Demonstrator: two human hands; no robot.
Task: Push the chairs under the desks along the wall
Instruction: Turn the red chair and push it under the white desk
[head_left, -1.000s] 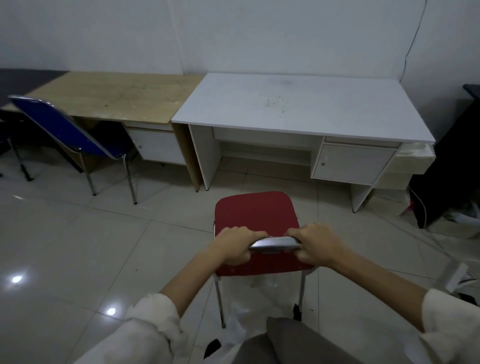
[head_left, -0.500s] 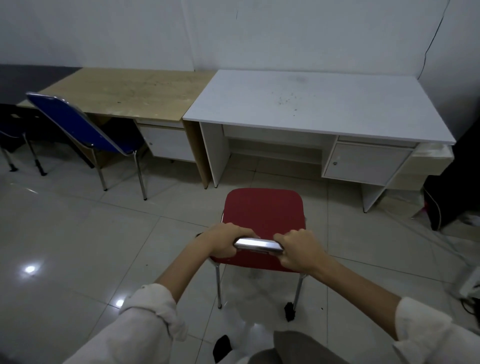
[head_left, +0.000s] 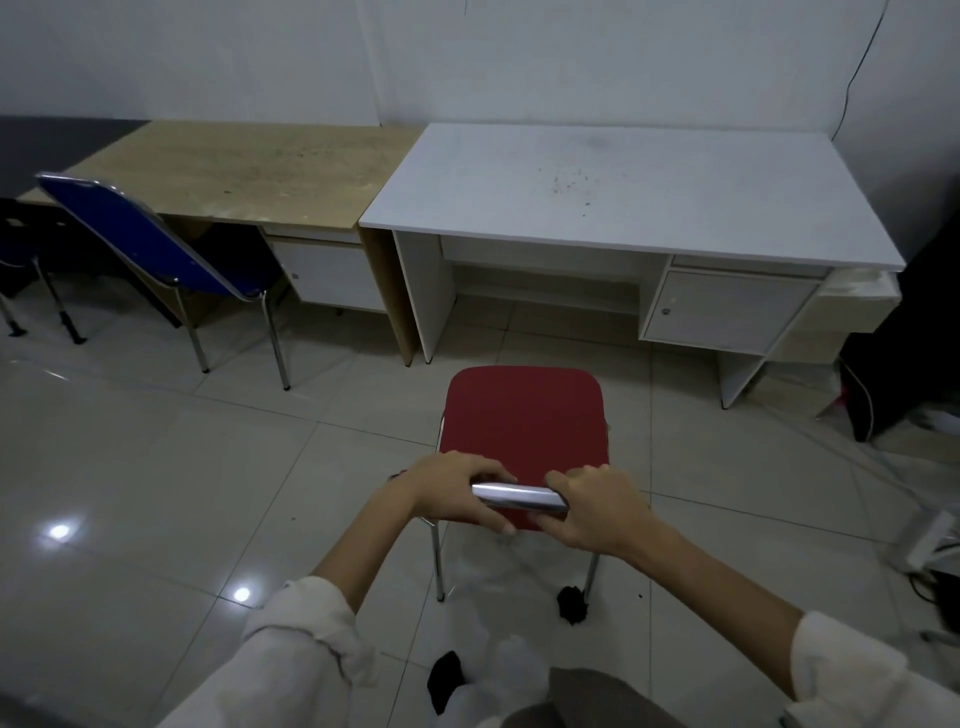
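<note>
A red chair with chrome legs stands on the tiled floor in front of the white desk, its seat facing the desk's knee space. My left hand and my right hand both grip the chrome top bar of its backrest, side by side. A gap of floor separates the seat's front edge from the desk. A blue chair stands tilted at the wooden desk on the left, its seat partly under the top.
Both desks stand against the white wall, touching each other. A dark chair's legs show at the far left. Boxes, cables and a dark cabinet crowd the right side. A cable hangs down the wall.
The red chair has slid forward toward the white desk with both hands on its backrest, and I have stepped closer to the desks.
</note>
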